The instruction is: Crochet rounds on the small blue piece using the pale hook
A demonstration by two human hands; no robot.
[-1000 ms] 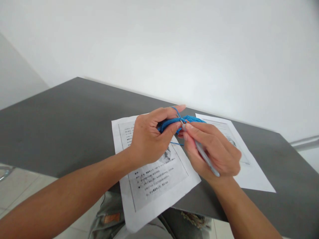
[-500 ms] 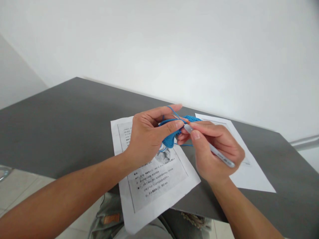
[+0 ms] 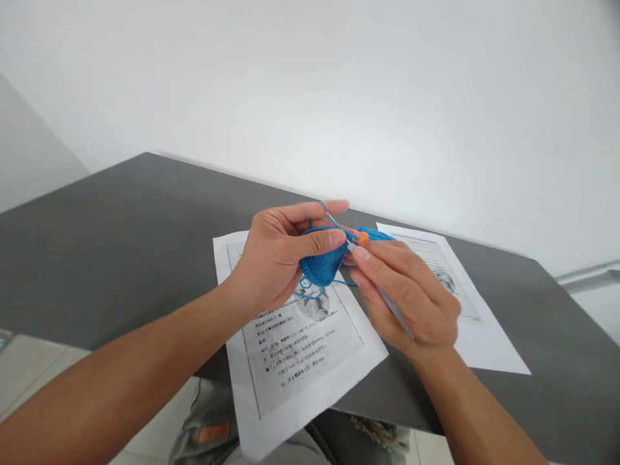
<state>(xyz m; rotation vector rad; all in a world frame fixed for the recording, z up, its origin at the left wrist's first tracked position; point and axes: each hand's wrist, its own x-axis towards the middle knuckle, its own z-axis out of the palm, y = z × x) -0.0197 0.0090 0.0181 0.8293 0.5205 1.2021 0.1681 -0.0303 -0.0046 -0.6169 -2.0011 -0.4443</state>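
My left hand (image 3: 285, 255) pinches a blue crochet piece (image 3: 323, 263) between thumb and fingers, its index finger stretched out with blue yarn (image 3: 325, 210) looped over it. My right hand (image 3: 411, 284) is closed round a crochet hook (image 3: 394, 310) with a grey handle, mostly covered by the fingers. The hook's front end meets the upper right edge of the blue piece, beside my left thumb. An orange stitch marker (image 3: 361, 237) sits at that edge. Behind my right hand lies more blue yarn (image 3: 375, 234). A loose strand hangs below the piece.
A printed sheet (image 3: 310, 400) lies under my hands and hangs over the near edge of the grey table (image 3: 121, 258). Another printed sheet (image 3: 494, 349) is on the right, partly behind my right hand. A white wall (image 3: 310, 97) rises behind the table.
My right hand has rolled over, so its back now covers most of the hook's handle. The orange marker shows more clearly. Both hands have shifted slightly left with the blue piece.
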